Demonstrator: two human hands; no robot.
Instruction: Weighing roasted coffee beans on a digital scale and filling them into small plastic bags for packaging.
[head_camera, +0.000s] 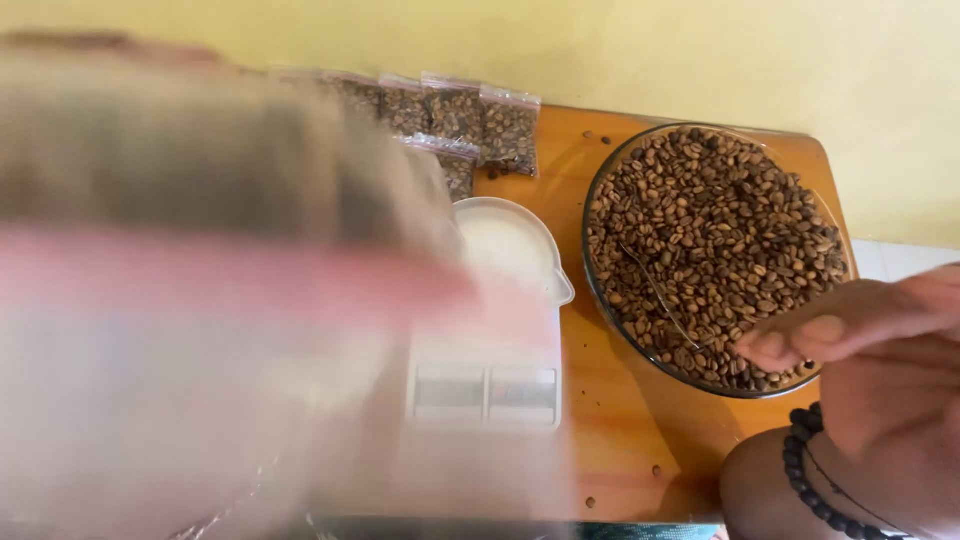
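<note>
R hand (880, 350) w/ fingers loosely curled, holding nothing, tips at near rim of glass bowl (600, 190) of coffee beans (715, 230) on table's (620, 440) right end. L hand is a big blur; can't tell its grip. White scale (487, 385) mid-table, bean bags (480, 125) along far edge.

You see brown coffee beans (715, 250) in clear glass, a white scale (487, 385), an orange-brown table (610, 420), black wrist beads (815, 480).
</note>
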